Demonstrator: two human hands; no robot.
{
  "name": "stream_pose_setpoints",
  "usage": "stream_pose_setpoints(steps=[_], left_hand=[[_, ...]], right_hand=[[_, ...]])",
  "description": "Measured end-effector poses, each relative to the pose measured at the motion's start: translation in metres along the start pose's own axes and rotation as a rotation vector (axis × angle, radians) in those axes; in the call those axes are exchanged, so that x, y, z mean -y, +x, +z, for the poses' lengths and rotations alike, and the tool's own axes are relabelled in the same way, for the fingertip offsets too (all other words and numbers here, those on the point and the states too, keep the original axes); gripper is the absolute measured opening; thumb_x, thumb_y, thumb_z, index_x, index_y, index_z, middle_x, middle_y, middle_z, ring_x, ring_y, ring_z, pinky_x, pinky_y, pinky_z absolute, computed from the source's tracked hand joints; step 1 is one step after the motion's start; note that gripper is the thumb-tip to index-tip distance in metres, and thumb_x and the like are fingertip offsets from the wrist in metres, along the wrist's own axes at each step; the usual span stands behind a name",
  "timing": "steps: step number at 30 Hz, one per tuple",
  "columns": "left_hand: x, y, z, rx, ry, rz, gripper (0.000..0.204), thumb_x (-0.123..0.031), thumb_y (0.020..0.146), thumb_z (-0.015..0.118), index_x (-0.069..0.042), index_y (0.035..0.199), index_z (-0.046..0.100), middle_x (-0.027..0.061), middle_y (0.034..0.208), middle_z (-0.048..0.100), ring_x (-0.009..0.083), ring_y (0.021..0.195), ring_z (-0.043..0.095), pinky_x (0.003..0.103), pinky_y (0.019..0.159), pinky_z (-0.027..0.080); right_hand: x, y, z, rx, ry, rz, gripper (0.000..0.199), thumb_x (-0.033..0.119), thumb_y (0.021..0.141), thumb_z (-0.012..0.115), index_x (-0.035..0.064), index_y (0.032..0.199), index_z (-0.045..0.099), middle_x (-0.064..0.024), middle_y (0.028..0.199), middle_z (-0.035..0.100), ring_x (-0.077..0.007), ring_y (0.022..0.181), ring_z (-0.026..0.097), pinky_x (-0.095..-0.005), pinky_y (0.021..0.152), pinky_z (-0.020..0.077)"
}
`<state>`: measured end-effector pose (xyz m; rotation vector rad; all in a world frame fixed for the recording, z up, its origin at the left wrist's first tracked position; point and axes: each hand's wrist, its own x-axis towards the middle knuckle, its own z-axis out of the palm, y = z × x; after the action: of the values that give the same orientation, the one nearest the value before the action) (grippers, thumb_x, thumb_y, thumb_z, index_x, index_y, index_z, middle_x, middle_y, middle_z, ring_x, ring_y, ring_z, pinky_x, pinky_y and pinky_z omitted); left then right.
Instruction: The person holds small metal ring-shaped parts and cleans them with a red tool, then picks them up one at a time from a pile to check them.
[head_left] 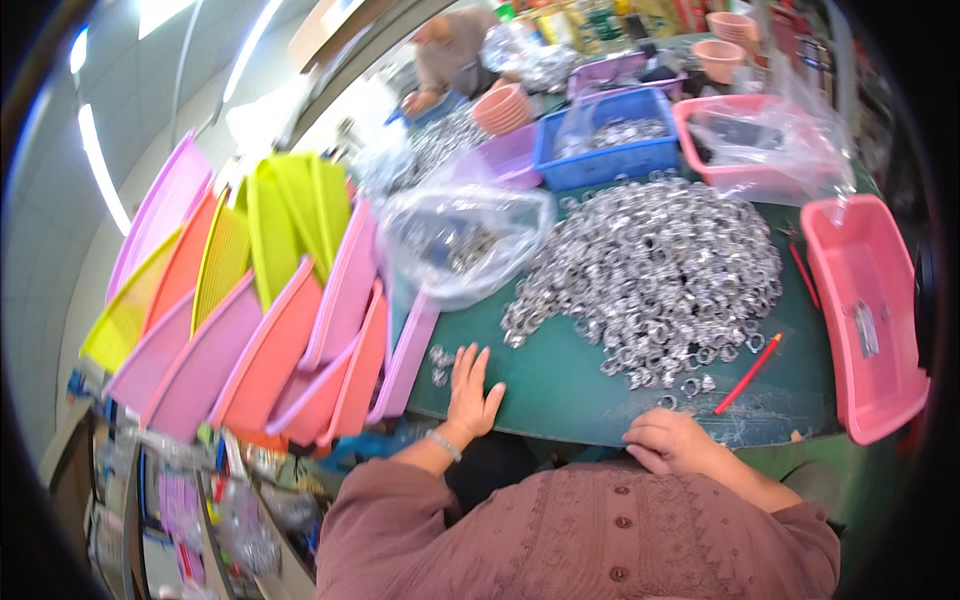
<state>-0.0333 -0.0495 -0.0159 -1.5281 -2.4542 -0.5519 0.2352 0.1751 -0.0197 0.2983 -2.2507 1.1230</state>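
Observation:
My left hand [470, 394] lies with its fingers spread on the green table [540, 390], near its front edge. Just beside its fingertips are a few small metal rings [439, 364]. At the table's edge, my right hand [674, 440] is closed, its fingers curled inward; whatever they may hold is hidden. A large heap of shiny metal rings [660, 270] covers the middle of the table. Several loose rings [692, 387] lie between the heap and my right hand. A red pencil [748, 374] rests to the right of them.
Stacked pink, purple and yellow-green plastic trays [250, 365] stand at the left. An open clear plastic bag [465, 245] holds metal parts. Behind are a blue basket [610, 170] and a pink basin [755, 180]; a pink tray [868, 390] lies right. Another person [455, 55] is across the table.

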Motion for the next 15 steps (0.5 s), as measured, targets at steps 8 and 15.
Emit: stream_pose_setpoints(steps=[8, 15], left_hand=[[0.002, 0.003, 0.003, 0.019, 0.011, 0.052, 0.052, -0.022, 0.079, 0.051, 0.001, 0.124, 0.037, 0.0227, 0.129, 0.031, 0.0418, 0.121, 0.026, 0.047, 0.101, 0.020], [0.010, -0.013, -0.009, -0.052, 0.053, 0.017, 0.049, -0.020, 0.079, 0.051, 0.001, 0.123, 0.039, 0.0229, 0.130, 0.032, 0.0418, 0.122, 0.026, 0.048, 0.101, 0.020]], right_hand=[[0.006, -0.008, 0.007, -0.023, 0.019, 0.039, 0.016, 0.008, 0.070, 0.064, 0.0046, 0.084, 0.058, -0.0083, 0.082, 0.057, -0.0261, 0.075, 0.056, -0.0335, 0.065, 0.0470], [0.009, 0.001, 0.008, 0.029, 0.095, 0.004, 0.015, 0.006, 0.069, 0.063, 0.0034, 0.083, 0.057, -0.0096, 0.081, 0.056, -0.0277, 0.076, 0.055, -0.0331, 0.065, 0.0465]])
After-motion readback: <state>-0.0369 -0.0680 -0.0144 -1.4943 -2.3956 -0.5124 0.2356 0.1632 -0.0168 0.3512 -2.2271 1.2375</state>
